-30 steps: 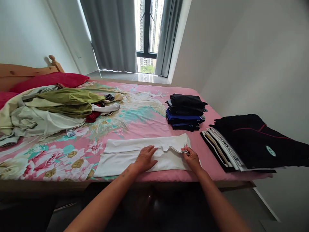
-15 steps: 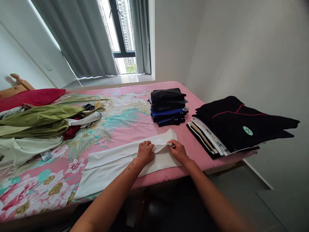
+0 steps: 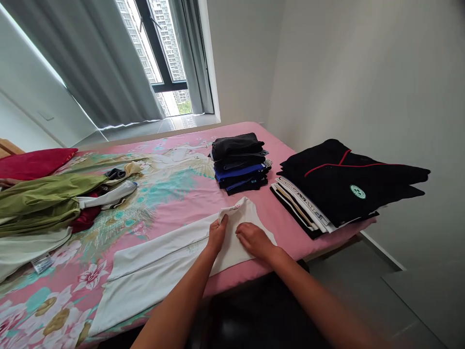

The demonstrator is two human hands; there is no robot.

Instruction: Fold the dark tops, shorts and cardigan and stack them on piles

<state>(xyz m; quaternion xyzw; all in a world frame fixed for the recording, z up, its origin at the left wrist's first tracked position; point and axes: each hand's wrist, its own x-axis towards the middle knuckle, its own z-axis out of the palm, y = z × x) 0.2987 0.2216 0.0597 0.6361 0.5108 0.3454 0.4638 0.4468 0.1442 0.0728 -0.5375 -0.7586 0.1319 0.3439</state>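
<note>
A white shirt (image 3: pixel 152 264) lies folded lengthwise along the near edge of the bed, its wide end to the left. At the right end, my left hand (image 3: pixel 218 232) is closed on a raised flap of it, thumb on top, and small red print shows along the flap's edge. My right hand (image 3: pixel 254 238) lies on the cream-white cloth just beside, palm down, with its fingers loosely stretched and slightly bent. Part of the shirt is hidden under my hands and forearms.
A stack of dark and blue folded clothes (image 3: pixel 240 165) stands beyond my hands. To the right, a larger pile topped by a black garment (image 3: pixel 337 182) overhangs the bed edge. Loose green clothing (image 3: pixel 54 196) and a red pillow (image 3: pixel 36 162) lie left on the flowered bedsheet (image 3: pixel 181 189).
My left hand has lifted a flap of the shirt, showing red print. My right hand has let go of the edge and moved onto the cloth. The view has shifted right.
</note>
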